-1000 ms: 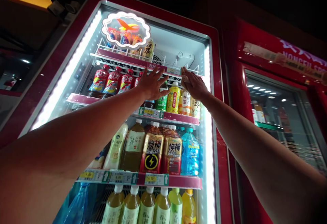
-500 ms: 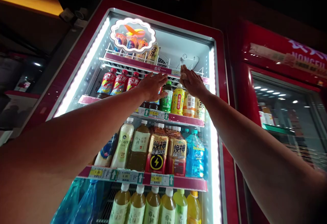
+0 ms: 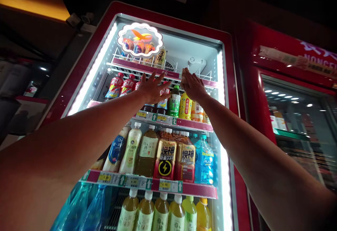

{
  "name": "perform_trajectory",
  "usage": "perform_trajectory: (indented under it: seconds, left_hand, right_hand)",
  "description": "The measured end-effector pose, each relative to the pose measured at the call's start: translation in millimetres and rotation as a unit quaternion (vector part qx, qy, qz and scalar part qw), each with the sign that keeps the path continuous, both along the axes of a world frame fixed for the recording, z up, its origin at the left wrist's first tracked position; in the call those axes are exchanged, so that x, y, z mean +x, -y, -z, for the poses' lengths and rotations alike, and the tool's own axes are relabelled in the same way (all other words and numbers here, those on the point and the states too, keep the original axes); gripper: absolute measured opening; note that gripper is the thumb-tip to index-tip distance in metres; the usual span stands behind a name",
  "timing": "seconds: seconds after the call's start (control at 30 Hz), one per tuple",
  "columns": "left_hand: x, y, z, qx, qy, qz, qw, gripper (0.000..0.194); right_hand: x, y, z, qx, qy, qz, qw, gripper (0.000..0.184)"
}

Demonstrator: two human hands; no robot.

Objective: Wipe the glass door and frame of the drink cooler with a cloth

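Note:
Both my arms reach up to a lit drinks fridge [image 3: 86,52] with a red frame. My left hand [image 3: 151,88] is open, fingers spread, flat at the level of the second shelf, in front of red-labelled bottles [image 3: 116,85]. My right hand [image 3: 192,86] is open too, fingers straight and close together, its tips up by the top shelf's rail [image 3: 137,67]. Between and below the hands stand a green bottle [image 3: 174,103] and a yellow bottle [image 3: 185,106]. I cannot tell whether the hands touch a glass door.
Lower shelves hold tea bottles, two energy drinks [image 3: 165,157], a blue bottle [image 3: 203,160] and a bottom row of pale green bottles [image 3: 160,213]. A second red fridge [image 3: 289,69] stands at the right. The surroundings at the left are dark.
Both hands have slid a little to the left across the fridge front, staying at the top shelves. My left fingers are spread wider now. My view has shifted, so the fridge sits further right and lower.

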State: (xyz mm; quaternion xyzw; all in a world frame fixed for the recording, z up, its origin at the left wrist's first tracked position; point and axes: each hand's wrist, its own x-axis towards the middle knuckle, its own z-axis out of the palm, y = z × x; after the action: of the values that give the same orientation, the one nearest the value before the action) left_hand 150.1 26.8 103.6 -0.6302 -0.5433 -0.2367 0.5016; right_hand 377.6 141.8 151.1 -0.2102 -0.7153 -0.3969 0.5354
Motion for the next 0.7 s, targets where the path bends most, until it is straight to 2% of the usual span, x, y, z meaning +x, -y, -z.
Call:
perform_trajectory:
  seconds: [0.17,0.33,0.4,0.57,0.7]
  left_hand:
    - [-16,10,-2.6,-0.002,-0.027,-0.004,1.000,0.080]
    - [-23,10,-2.7,-0.007,-0.041,-0.021,0.999,0.082]
    - [-25,8,-0.7,0.000,-0.038,-0.021,0.999,0.081]
    - [-41,9,0.9,0.023,0.019,-0.027,0.999,0.075]
    - [-61,15,-4.0,0.020,0.025,-0.031,0.999,0.066]
  right_hand:
    - [-6,6,10.1,0.027,0.067,0.001,0.997,0.063]
    - [-17,17,4.5,-0.024,-0.022,0.032,0.999,0.071]
    - [-21,19,6.7,-0.027,-0.028,0.032,0.999,0.069]
    - [-17,20,16.7,-0.002,0.059,0.026,0.998,0.062]
    - [-23,21,5.7,-0.004,0.039,0.038,0.999,0.065]
